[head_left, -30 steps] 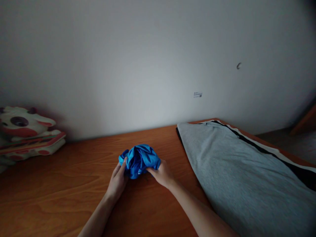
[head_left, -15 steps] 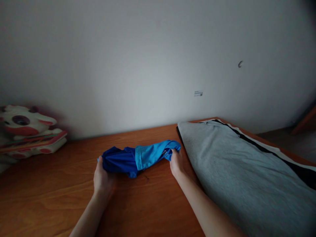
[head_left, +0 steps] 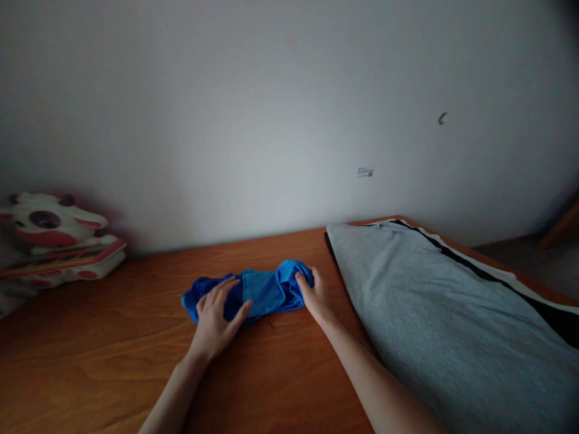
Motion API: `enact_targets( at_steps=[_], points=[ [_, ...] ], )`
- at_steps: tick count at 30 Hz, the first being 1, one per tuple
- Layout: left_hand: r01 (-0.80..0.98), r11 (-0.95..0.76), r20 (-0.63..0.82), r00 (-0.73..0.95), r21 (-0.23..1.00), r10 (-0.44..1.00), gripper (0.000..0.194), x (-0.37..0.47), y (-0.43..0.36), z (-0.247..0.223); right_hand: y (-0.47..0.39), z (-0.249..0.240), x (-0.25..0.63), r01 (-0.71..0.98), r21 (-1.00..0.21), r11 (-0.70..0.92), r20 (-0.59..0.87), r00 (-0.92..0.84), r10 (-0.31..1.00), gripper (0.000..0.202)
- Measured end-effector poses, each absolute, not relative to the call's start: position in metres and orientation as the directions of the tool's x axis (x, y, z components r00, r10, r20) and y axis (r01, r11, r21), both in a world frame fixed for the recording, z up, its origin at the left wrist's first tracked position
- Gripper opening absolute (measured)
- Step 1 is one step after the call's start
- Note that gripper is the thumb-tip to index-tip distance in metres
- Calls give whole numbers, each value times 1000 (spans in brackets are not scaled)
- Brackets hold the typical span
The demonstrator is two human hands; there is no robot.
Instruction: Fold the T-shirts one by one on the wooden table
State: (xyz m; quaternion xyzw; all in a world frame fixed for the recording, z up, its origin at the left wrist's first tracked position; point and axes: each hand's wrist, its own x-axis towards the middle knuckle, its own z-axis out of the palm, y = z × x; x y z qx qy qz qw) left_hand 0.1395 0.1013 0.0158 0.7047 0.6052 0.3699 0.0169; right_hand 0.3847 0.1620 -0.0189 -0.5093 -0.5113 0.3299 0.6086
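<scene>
A blue garment (head_left: pixel 265 292), dark blue at its left part and lighter blue at its right, lies bunched lengthwise on the wooden surface (head_left: pixel 253 380). What kind of garment it is cannot be made out. My left hand (head_left: pixel 217 316) is over the dark blue part, fingers apart, thumb pointing toward the lighter band; it does not grip the cloth. My right hand (head_left: pixel 316 295) grasps the right end, its thumb on top of the rolled light blue fabric and its other fingers mostly hidden behind it.
On the right lies a grey cloth (head_left: pixel 420 301) with a black and white edge. A cow-shaped toy keyboard (head_left: pixel 67 241) stands at the far left against the pale wall (head_left: pixel 235 120). A small label (head_left: pixel 365 172) is stuck on the wall.
My left hand has let go of the garment's left end and moved right, over the dark blue part. My right hand has shifted slightly left, and the right end is now more bunched.
</scene>
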Motion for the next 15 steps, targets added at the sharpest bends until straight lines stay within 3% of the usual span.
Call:
enact_targets(
  at_steps=[2,4,7,11,13,15],
  points=[
    [828,-359,367,203,430,908,57,144,98,15,162,-16,386,102,-958,267,285,271,919,32],
    [812,-365,311,239,455,920,48,144,97,15,163,-13,389,95,-960,262,279,292,915,33],
    [790,-299,309,147,535,940,33,138,99,18,166,-10,393,8,-974,226,215,342,915,38],
    [587,-123,206,-76,800,976,47,126,103,26,166,-9,396,-213,-959,185,96,372,923,43],
    [398,-72,170,-216,915,961,39,117,104,29,164,-7,395,-217,-959,180,91,368,926,40],
    [354,-114,235,-320,928,918,26,109,104,30,161,-3,394,-168,-967,192,123,353,927,38]
  ],
)
